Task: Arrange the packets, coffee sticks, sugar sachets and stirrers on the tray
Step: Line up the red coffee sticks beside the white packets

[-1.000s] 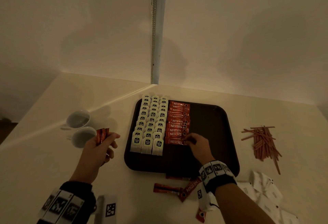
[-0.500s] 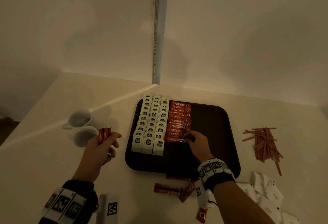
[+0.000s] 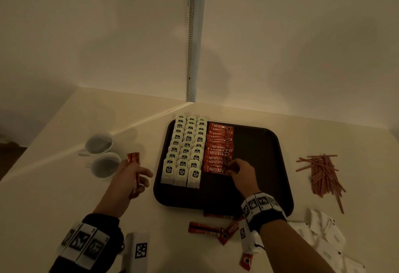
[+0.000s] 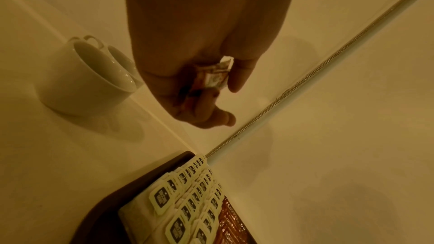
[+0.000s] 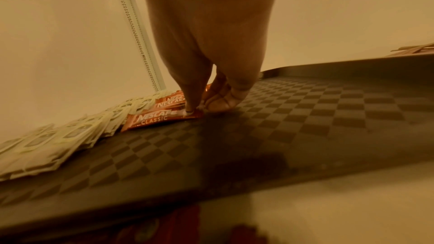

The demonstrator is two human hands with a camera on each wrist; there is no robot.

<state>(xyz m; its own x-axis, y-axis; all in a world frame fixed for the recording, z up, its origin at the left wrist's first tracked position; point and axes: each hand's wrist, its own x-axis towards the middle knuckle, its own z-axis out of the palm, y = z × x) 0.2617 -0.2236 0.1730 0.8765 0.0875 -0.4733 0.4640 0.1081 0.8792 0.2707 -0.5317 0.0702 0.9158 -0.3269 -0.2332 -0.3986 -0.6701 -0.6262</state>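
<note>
Nescafé coffee sticks (image 3: 219, 149) lie in an overlapping column on the dark checkered tray (image 3: 269, 164), just right of three rows of white packets (image 3: 186, 154). The right hand (image 3: 240, 172) rests over the tray; its fingertips (image 5: 191, 108) pinch the right end of the nearest stick (image 5: 162, 118), which lies flat at the front of the column. The left hand (image 3: 127, 178) hovers over the table left of the tray, fingers curled round a small bundle of sticks (image 3: 133, 159), beside two white cups (image 3: 101, 154). More loose sticks (image 3: 207, 228) lie on the table by the tray's near edge. Brown stirrers (image 3: 321, 173) sit heaped to the right, and white sugar sachets (image 3: 323, 236) are scattered near the right forearm.
</note>
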